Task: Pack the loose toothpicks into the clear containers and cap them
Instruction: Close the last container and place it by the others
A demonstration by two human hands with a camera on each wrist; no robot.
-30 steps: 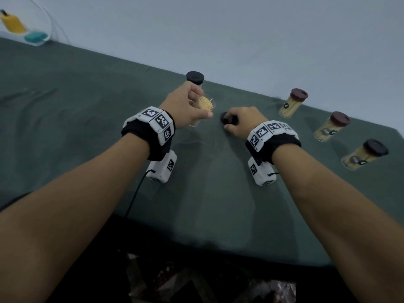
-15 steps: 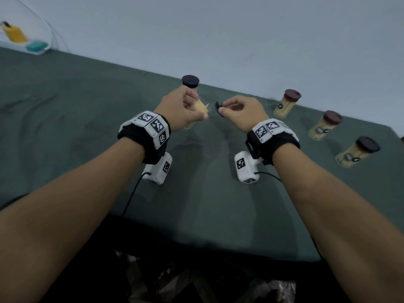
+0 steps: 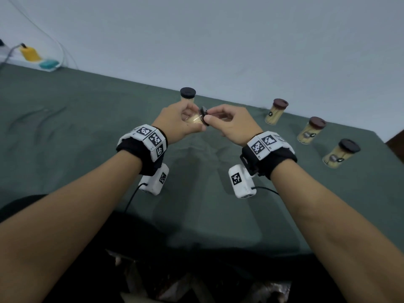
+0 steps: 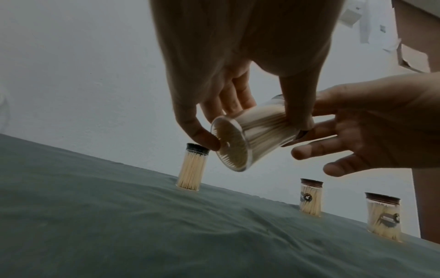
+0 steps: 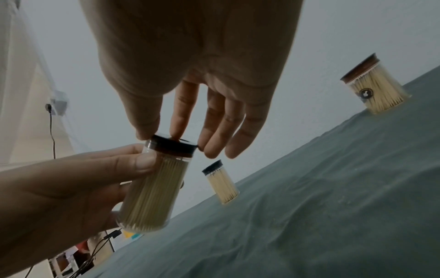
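The black cap (image 5: 172, 146) — lifted off the surface a second ago — now sits on the container (image 5: 152, 190) (left hand (image 3: 177, 121) grips it); right hand (image 3: 229, 124) pinches the cap, seating pending.

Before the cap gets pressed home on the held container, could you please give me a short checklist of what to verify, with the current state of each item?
1. Left hand grips the held container round its body: ok.
2. Right hand pinches the black cap with thumb and fingertips: ok.
3. Cap sits over the container mouth: ok in the right wrist view; whether fully seated, cannot tell.
4. No toothpicks poke out past the rim: cannot tell, the cap hides it.
5. Container is upright: not ok, it is tilted and held off the green cloth.
6. Black-capped container on the cloth stands apart from the hands: ok.
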